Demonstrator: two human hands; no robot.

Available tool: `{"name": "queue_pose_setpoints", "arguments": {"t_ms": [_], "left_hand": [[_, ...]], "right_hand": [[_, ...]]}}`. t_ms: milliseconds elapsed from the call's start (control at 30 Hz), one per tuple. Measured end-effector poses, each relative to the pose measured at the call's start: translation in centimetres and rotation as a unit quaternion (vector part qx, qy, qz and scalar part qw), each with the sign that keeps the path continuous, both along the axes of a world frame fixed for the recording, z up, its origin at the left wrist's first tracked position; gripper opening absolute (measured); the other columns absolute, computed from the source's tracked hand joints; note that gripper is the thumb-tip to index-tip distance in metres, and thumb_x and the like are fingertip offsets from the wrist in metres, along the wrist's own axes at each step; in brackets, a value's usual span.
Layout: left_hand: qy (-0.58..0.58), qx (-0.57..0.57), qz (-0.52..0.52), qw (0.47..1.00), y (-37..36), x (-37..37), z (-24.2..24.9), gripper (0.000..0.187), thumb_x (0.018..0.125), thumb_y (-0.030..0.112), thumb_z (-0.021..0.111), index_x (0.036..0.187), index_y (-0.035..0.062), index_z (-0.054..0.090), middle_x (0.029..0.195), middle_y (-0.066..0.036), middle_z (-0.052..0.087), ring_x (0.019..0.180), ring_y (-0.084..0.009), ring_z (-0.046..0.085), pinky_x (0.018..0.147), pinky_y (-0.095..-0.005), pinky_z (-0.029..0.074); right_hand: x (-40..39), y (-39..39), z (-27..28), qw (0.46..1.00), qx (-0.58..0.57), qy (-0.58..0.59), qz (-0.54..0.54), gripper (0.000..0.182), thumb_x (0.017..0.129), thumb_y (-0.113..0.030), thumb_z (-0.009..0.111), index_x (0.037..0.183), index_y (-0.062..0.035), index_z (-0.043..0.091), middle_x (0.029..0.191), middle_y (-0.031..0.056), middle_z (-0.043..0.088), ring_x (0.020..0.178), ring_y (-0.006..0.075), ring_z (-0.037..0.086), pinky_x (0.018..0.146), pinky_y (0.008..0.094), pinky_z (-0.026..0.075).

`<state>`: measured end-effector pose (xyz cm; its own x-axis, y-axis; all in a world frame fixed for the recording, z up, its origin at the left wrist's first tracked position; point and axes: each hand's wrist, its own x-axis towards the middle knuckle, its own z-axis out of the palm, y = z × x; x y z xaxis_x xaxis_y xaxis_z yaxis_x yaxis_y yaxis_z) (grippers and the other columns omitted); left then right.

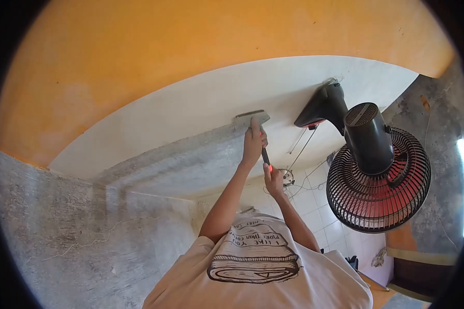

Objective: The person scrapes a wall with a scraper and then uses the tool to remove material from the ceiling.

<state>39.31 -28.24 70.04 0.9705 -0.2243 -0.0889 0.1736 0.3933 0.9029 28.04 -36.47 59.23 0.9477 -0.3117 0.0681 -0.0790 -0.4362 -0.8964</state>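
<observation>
A long-handled scraper (pixel 264 117) has its wide flat blade against the white painted band of the wall (pixel 201 98). My left hand (pixel 253 143) is closed round the upper handle, with a finger stretched along the back of the blade. Lower down, my right hand (pixel 274 179) grips the end of the black and red handle. Left of and below the blade, a bare grey patch (pixel 185 159) borders the white paint.
A black and red wall fan (pixel 379 180) juts out close on the right, its base fixed to the white band. Cords hang by a round fitting (pixel 287 177) below my right hand. Orange paint (pixel 139 46) covers the upper wall; a grey wall (pixel 77 221) stands at left.
</observation>
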Motion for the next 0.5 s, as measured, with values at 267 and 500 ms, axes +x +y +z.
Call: {"name": "queue_pose_setpoints", "arguments": {"t_ms": [267,500], "left_hand": [[-0.011,-0.007,0.029,0.999,-1.5,-2.6,-2.8,0.039,0.106,0.048,0.035,0.088,0.0131,0.039,0.066,0.004,0.037,0.049,-0.0048,0.033,0.045,-0.0229,0.032],[-0.003,-0.033,0.02,0.999,-1.3,-2.9,-4.2,0.039,0.106,0.048,0.037,0.087,0.0142,0.04,0.061,0.005,0.032,0.047,-0.0033,0.029,0.043,-0.0207,0.027]], "right_hand": [[-1.2,-0.2,-1.7,0.999,-0.038,-0.025,-0.01,0.057,0.103,-0.042,0.046,0.068,0.0032,0.052,0.051,0.0174,0.045,0.045,0.0261,0.045,0.049,0.0427,0.037],[-2.8,-0.8,-2.4,0.998,0.049,0.002,0.043,0.05,0.104,-0.041,0.046,0.076,0.0005,0.053,0.051,0.0093,0.046,0.046,0.0175,0.045,0.047,0.0371,0.036]]}}
